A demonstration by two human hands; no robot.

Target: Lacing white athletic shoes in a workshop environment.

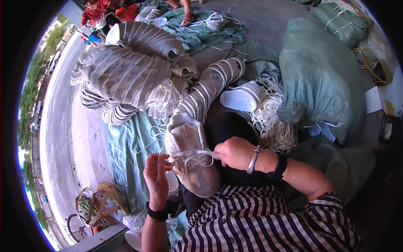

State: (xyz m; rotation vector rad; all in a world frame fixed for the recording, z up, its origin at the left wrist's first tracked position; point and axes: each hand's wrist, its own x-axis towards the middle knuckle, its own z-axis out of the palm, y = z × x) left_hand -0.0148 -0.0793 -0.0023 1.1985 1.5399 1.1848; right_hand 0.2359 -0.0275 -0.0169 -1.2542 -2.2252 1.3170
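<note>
A beige and grey sneaker upper [191, 143] lies across my lap, its toe toward me and its opening away. White shoelace [195, 157] runs in loops over its front. My left hand [156, 178], left of the upper, pinches a thin white lace end between thumb and fingertips. On the other side, my right hand [236, 153] grips the lace close to the eyelets, its fingers closed. A row of nested sneaker uppers [210, 86] stretches away just beyond the one on my lap.
Large stacks of nested uppers [121, 75] rise at the far left. A heap of white laces [275, 122] lies beside a white-soled upper [241, 97]. A bulging green sack [321, 75] stands at right, a woven basket [105, 201] at lower left. Another person [98, 14] sits far back.
</note>
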